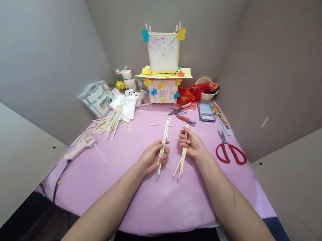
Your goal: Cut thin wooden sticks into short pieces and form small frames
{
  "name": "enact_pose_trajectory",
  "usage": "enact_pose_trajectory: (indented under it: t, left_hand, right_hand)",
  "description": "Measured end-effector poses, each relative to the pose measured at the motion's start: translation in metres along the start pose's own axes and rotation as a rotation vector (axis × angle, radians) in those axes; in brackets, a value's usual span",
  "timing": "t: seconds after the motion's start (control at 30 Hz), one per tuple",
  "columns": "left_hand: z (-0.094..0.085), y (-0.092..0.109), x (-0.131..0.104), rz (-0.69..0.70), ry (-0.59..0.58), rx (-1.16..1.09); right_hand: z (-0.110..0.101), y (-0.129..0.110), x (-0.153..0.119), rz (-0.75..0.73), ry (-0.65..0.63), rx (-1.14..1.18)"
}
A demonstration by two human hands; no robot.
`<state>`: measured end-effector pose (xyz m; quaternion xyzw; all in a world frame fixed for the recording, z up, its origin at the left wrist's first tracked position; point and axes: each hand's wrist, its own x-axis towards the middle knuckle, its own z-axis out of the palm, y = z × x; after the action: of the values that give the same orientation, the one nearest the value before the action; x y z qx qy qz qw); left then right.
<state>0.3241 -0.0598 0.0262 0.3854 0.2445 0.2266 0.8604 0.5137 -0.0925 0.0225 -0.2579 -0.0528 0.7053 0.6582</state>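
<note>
My left hand (pixel 155 156) is closed around a few patterned paper-wrapped sticks (pixel 165 132), held at a slant above the table. In my right hand (pixel 191 142) is a small bundle of plain wooden sticks (pixel 182 162), their lower ends fanned apart. The two bundles are side by side and do not touch. Beyond my hands lie pliers (pixel 185 119) with a red handle and a few loose sticks (pixel 160 125). A larger pile of sticks (pixel 105 124) rests at the left, some of them patterned.
A paper-and-stick lantern (pixel 163 53) with paper butterflies stands at the back. Red-handled scissors (pixel 230 149) lie right, near a blurred phone-like object (pixel 206 112) and red cord (pixel 188 96). A glue gun (pixel 81 146) with a cable lies left. Grey panels (pixel 169 8) enclose the purple-covered table (pixel 145 207).
</note>
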Motion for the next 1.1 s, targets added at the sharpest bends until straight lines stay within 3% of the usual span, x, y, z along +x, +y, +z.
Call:
enact_pose_trajectory:
  t: [0.27, 1.1]
  left_hand:
    - [0.0027, -0.0042, 0.0008, -0.001, -0.048, 0.019]
    - [0.0033, -0.0067, 0.0, -0.005, -0.044, 0.052]
  right_hand:
    - [0.005, 0.0015, -0.0023, 0.029, 0.002, -0.015]
    - [0.0077, 0.0044, -0.0036, 0.022, 0.023, -0.09]
